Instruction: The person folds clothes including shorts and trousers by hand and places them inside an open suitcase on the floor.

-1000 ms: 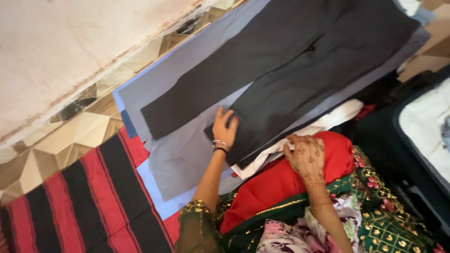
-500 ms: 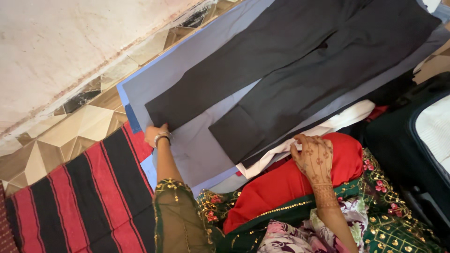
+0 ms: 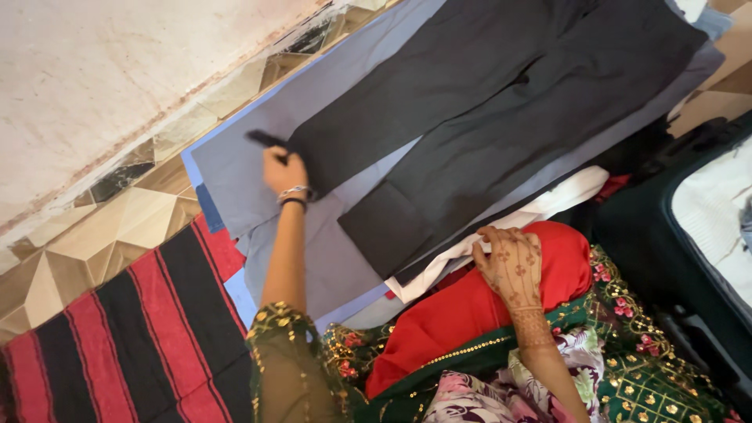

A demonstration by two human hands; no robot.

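- Dark grey trousers (image 3: 501, 110) spread flat over a pale grey cloth (image 3: 313, 235), with further blue and white layers showing at the edges beneath.
- Red-and-black striped mat (image 3: 133, 337) at lower left, patterned floor tiles (image 3: 117, 227) beside it, rough pale wall (image 3: 102, 70) above.
- Red fabric (image 3: 470, 305) bunched over the lap, edged by green embroidered cloth (image 3: 658, 368); dark suitcase (image 3: 666, 258) at right, lid open.
- Nothing lying between the left hand and the trouser leg; hem partly hidden behind the fist.
- Compared with half a second back: left hand (image 3: 283, 170) moved up from the edge of the striped mat, far trouser leg now drawn shorter, hem end lifted and folded towards the waist. Near leg unchanged, flat on the grey cloth.
- Right hand (image 3: 511, 262) in the same spot as before.
- Left arm stretched forward and nearly straight, wrist with bangles, fingers curled shut around the hem of the far trouser leg, a dark corner poking out above the knuckles.
- Right hand patterned with henna, palm down, fingers loosely spread and resting on the red fabric, fingertips touching the white cloth (image 3: 501, 227) edge, gripping nothing.
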